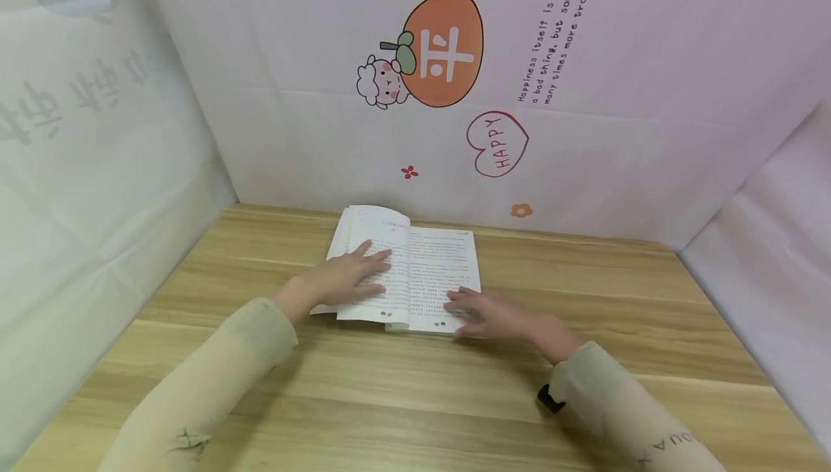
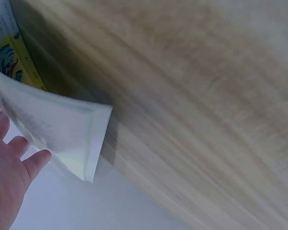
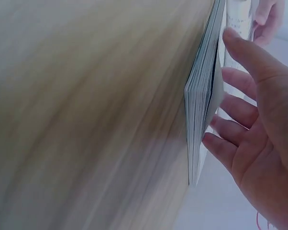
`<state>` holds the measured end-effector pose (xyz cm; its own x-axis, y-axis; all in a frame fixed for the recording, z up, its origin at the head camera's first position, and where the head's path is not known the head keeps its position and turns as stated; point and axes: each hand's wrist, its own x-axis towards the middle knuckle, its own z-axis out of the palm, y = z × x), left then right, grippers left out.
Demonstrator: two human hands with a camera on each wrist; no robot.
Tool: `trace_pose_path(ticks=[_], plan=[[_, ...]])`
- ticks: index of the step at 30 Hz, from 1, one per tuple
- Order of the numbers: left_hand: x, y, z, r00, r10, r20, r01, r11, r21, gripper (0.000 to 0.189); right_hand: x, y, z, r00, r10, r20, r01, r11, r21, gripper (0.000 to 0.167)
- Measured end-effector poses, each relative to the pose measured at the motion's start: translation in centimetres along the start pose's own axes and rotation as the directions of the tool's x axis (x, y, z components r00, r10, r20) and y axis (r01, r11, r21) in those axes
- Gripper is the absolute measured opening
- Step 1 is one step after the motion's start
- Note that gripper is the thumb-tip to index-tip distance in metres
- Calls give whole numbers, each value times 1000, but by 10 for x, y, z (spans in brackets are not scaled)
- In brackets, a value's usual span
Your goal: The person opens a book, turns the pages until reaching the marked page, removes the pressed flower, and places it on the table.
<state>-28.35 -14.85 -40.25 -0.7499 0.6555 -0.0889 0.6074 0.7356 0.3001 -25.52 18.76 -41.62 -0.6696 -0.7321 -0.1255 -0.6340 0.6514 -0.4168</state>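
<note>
An open book [image 1: 438, 263] with printed text lies on the table near the back wall. My left hand [image 1: 340, 277] rests on its left page, fingers spread across the print. Over the lower outer corner of the right page is my right hand [image 1: 490, 313], slightly blurred, with loosely extended fingers. The left wrist view shows lifted pages [image 2: 58, 124] under the left hand and a colourful yellow cover [image 2: 12, 55] beneath them. In the right wrist view, the thick stack of page edges [image 3: 199, 110] stands beside my right fingertips.
The wood-grain table [image 1: 363, 400] extends in front of the book and to both sides. A pale printed cloth wall [image 1: 311, 147] rises right behind it, with more cloth at left and right. A black band [image 1: 550, 398] shows at the right cuff.
</note>
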Motion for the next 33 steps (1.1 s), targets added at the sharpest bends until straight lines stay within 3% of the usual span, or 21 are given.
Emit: trace_pose_path(ticks=[7,18,23,33], plan=[[-1,0,0,1000,-28,15,28,1000,0,68,-10,7,-5,1000,5,14,-5,1000,-7,62],[-3,-2,1,998,50,34,-51,998,43,59,-16,10,-13,999,25,36,-24,1000,-3,61],[-3,-5,3,997,73,17,-73,997,11,63,-20,11,-17,997,61,49,-61,998,13,60],[-9,-6,3,1000,1,30,2,997,-84,75,-22,14,-16,999,37,23,-37,999,-28,51]])
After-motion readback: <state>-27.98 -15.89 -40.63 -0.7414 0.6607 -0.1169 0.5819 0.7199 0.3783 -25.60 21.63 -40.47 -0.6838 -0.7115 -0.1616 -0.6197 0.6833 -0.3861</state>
